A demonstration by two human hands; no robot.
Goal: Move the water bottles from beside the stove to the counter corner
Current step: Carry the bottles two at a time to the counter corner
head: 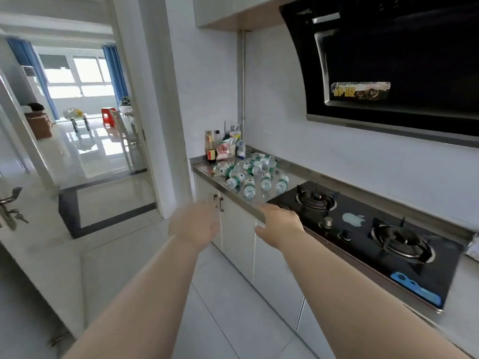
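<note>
Reaching forward: left hand point(194, 224), right hand point(281, 222), empty.

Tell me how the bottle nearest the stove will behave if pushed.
The bottle seems to lie on its side on the smooth steel counter, so it will probably roll or slide. It looks like small, thin, clear plastic: likely light, and apt to dent if squeezed.

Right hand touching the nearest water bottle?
Apart. Head view: the right hand is at the front edge of the counter by the stove, and bare steel shows between it and the nearest water bottle.
</note>
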